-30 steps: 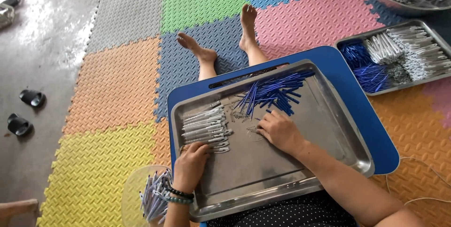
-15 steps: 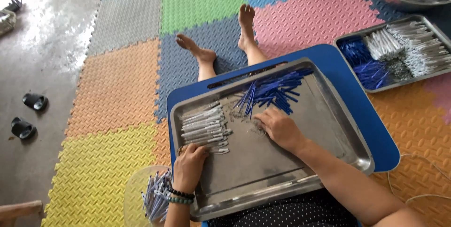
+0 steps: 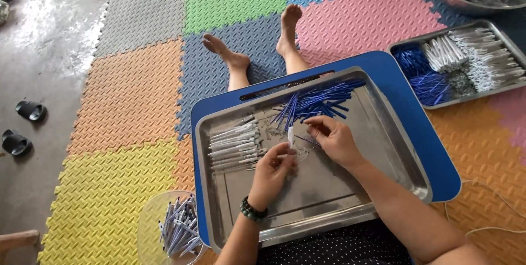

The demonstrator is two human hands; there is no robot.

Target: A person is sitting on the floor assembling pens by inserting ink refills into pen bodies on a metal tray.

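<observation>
A steel tray (image 3: 383, 150) rests on a blue lap table (image 3: 416, 111) over my legs. In the tray lie a row of white pen barrels (image 3: 233, 144) at the left and a heap of thin blue refills (image 3: 318, 103) at the far side. My left hand (image 3: 274, 169) is at the tray's middle, pinching a white pen barrel (image 3: 291, 135) upright. My right hand (image 3: 331, 139) is beside it, fingers curled at the barrel, apparently pinching a thin blue refill (image 3: 307, 140).
A clear round bowl (image 3: 150, 218) with finished pens sits at my lower left. A second steel tray (image 3: 496, 92) of blue and white parts and a metal basin (image 3: 471, 4) stand at the upper right. Black sandals (image 3: 22, 128) lie on the concrete floor. A white cord (image 3: 493, 194) trails right.
My left hand left the barrel row and came to the tray's middle with one white barrel. My right hand drew back from the blue refills to meet it.
</observation>
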